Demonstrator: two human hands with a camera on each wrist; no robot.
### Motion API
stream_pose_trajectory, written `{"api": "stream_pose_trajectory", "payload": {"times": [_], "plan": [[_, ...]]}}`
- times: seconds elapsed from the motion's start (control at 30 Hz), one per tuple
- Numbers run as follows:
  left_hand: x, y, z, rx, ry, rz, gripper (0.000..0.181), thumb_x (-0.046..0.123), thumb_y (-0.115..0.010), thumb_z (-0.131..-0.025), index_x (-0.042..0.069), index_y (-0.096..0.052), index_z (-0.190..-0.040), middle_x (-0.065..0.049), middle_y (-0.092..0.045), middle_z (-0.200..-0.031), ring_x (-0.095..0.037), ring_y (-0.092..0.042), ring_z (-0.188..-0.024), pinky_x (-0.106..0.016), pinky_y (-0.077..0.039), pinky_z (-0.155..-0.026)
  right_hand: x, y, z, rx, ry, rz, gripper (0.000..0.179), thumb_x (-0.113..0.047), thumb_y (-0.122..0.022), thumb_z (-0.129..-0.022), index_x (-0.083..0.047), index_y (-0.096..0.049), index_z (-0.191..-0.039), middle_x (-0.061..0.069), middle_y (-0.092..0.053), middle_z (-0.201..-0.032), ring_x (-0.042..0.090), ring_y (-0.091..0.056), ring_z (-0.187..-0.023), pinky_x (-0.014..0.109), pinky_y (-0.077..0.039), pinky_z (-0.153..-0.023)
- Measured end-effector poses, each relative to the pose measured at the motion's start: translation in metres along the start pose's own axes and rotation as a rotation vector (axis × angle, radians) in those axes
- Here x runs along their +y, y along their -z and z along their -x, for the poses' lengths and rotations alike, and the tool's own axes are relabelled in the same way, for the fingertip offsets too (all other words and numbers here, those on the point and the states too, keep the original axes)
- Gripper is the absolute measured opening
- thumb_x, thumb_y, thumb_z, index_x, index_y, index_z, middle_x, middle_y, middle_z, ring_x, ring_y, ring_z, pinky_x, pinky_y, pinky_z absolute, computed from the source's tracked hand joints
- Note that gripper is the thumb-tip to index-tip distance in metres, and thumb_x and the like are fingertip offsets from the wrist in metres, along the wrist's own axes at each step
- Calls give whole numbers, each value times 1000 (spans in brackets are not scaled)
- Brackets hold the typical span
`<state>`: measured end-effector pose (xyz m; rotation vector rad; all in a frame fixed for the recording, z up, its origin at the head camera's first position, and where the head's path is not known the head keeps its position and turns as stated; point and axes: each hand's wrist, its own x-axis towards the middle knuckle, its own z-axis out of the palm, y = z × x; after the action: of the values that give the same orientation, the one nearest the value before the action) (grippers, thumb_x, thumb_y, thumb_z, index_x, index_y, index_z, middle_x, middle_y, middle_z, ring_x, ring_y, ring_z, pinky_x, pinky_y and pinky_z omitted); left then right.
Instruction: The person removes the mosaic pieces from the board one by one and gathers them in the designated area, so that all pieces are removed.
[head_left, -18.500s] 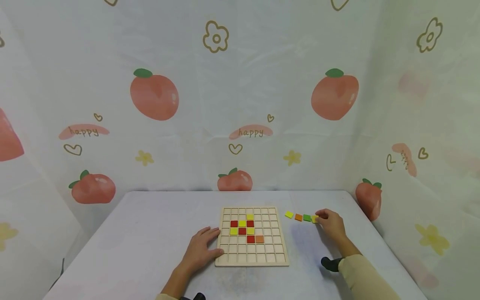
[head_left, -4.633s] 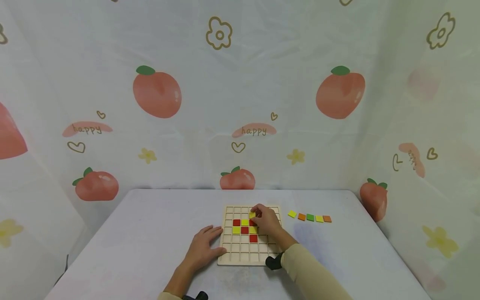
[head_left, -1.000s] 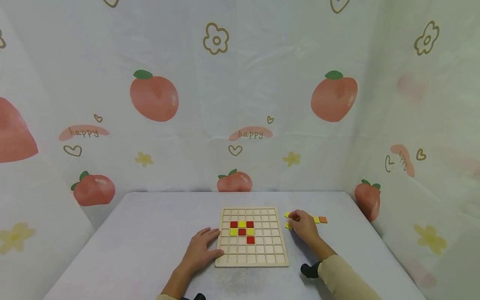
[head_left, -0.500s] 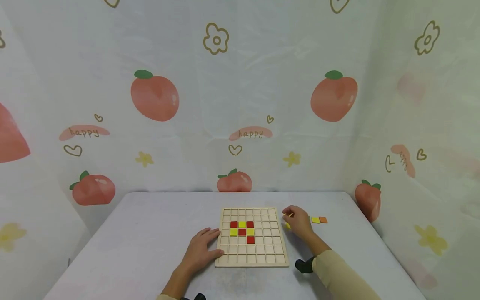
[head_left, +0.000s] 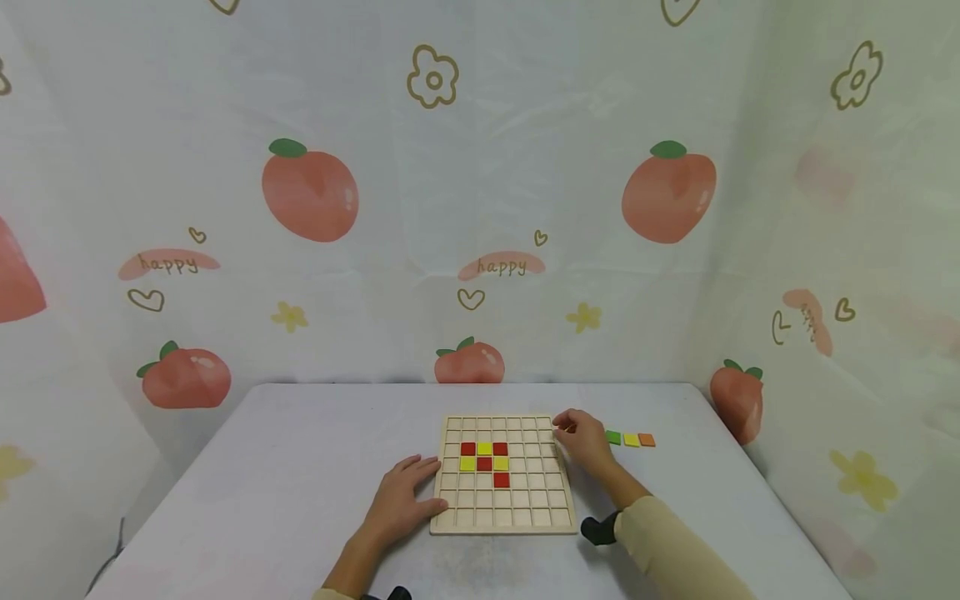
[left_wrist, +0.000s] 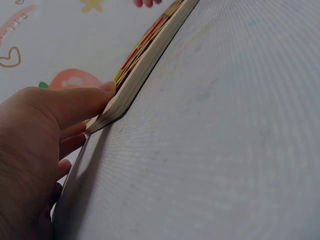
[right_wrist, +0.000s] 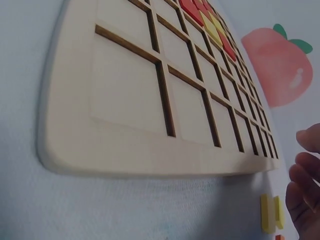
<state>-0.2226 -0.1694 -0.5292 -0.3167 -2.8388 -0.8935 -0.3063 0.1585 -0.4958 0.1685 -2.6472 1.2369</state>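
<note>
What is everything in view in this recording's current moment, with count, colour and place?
Gridded board: one, pale wood, on the table
Red tiles: four, red, in board cells
Yellow tiles: three, yellow, in board cells
Loose green tile: one visible, green, right of the board
Loose yellow tiles: at least two, yellow, right of the board
Loose orange tile: at least one, orange, rightmost
Table: one, white, beneath the board
Printed backdrop: white with peaches, behind the table
Cable: one, dark, far left
Wrist devices: two, black, at the wrists
Sleeves: two, beige, on the arms
Left hand: one, bare, touching the board's left edge
Right hand: one, bare, right of the board; grip unclear
</note>
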Motion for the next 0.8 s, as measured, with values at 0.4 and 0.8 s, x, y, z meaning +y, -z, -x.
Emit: {"api": "stream_pose_trajectory", "payload": {"times": [0.4, 0.8], "plan": [[0, -1, 0, 4, -1, -8, 66, 46, -76, -76, 14, -62, -132, -1, -59, -134, -32, -41, -133, -60, -32, -104, -6, -12, 3, -36, 62, -46, 9, -4, -72, -84, -7, -68, -92, -1, -61, -84, 17, -56, -78, 33, -47, -69], [0, -2, 0, 15, -3, -7, 65, 45, -76, -76, 14, -63, -131, 0, -59, -133, -31, -41, -132, -60, -32, -104, -13, -23, 8, -73, 82, -93, 10, -4, -71, -85, -6, -67, -94, -1, -62, -85, 16, -56, -78, 31, -49, -65]]}}
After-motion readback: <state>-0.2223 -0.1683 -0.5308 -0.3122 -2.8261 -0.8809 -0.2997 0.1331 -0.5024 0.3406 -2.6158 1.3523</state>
